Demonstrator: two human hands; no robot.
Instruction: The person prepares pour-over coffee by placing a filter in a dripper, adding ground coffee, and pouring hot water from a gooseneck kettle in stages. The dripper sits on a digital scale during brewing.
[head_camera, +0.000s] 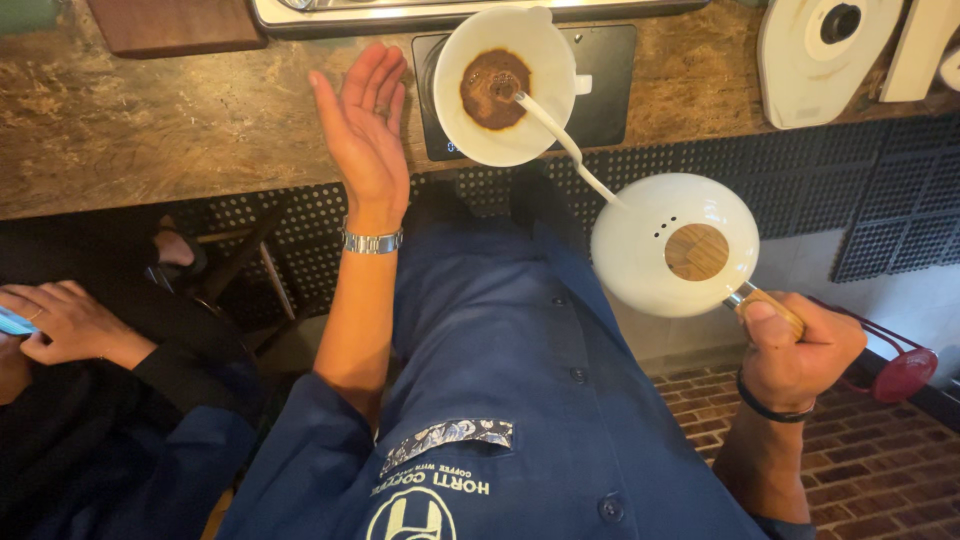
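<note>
A person's right hand (797, 352) grips a white kettle (675, 243), its spout over a coffee dripper (506, 85) beside the left hand (364, 130), open, empty.

We're at a coffee bar: a worn stone counter (150, 130), a white pour-over dripper (500, 85) on a black scale (600, 90), a white gooseneck kettle (675, 245), black rubber floor matting (850, 190).

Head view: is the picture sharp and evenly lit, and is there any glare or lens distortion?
Head view: mostly sharp; the white kettle and dripper are bright but not blown out; the lower left, around another person's hand, is dim; the counter edge bows, suggesting wide-angle distortion.
</note>
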